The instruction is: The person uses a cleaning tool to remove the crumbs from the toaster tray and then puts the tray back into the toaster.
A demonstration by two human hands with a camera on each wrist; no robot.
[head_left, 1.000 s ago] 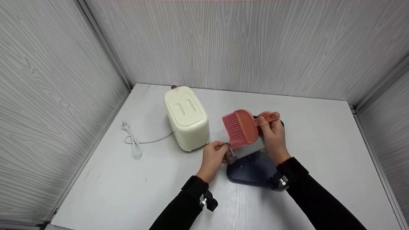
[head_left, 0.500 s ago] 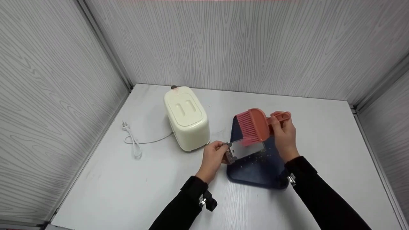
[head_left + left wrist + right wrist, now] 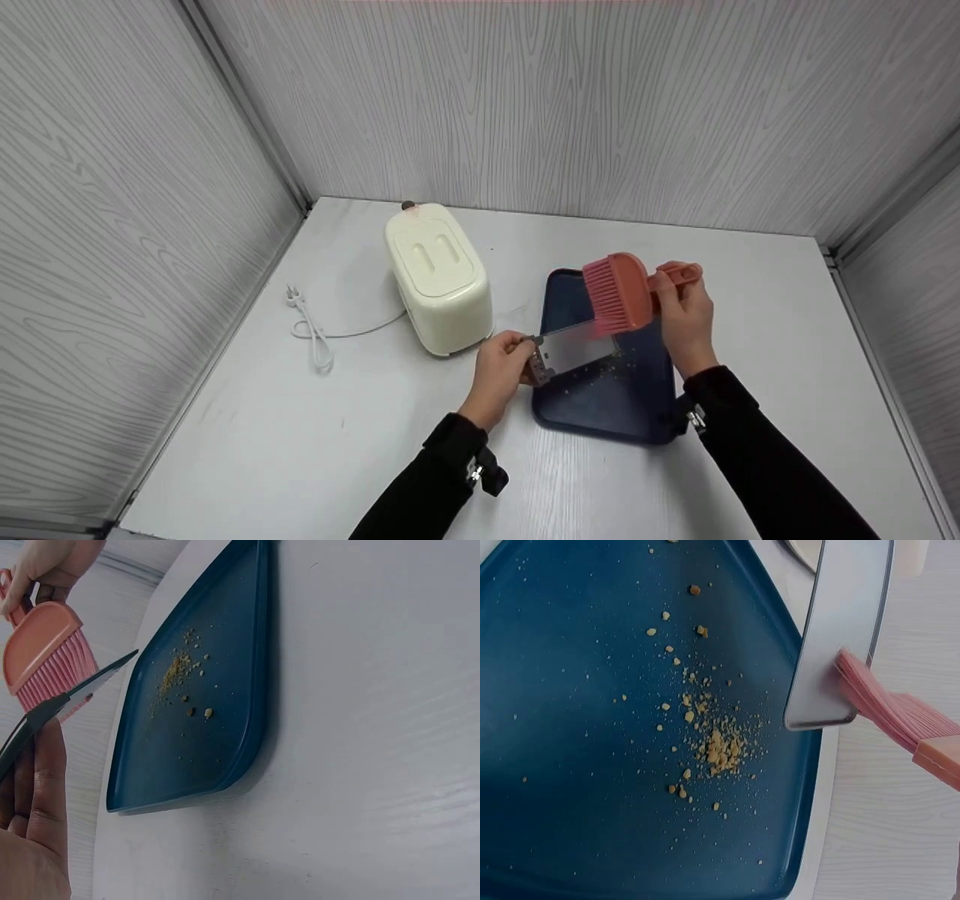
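In the head view my left hand [image 3: 499, 367] pinches a metal crumb tray [image 3: 576, 346] by its brown end, and the flat plate reaches out over a dark blue tray [image 3: 600, 421]. A small brush [image 3: 630, 291] with an orange head and pink bristles is gripped by its handle in my right hand [image 3: 688, 319]. Its bristles [image 3: 866, 686] bend against the plate near the far end in the right wrist view. Below, yellowish-brown crumbs [image 3: 718, 750] lie scattered on the blue tray, thickest in one small heap.
Left of the blue tray stands a cream toaster [image 3: 439, 262] with a lid on top. Its cord runs left to a bundled white plug [image 3: 296, 296] on the white table [image 3: 300, 435]. Pale wood-grain panels [image 3: 525, 97] enclose the back and sides.
The brush has swept right along the crumb tray, from near its brown end to its far end, uncovering the plate. My left hand has stayed almost still.
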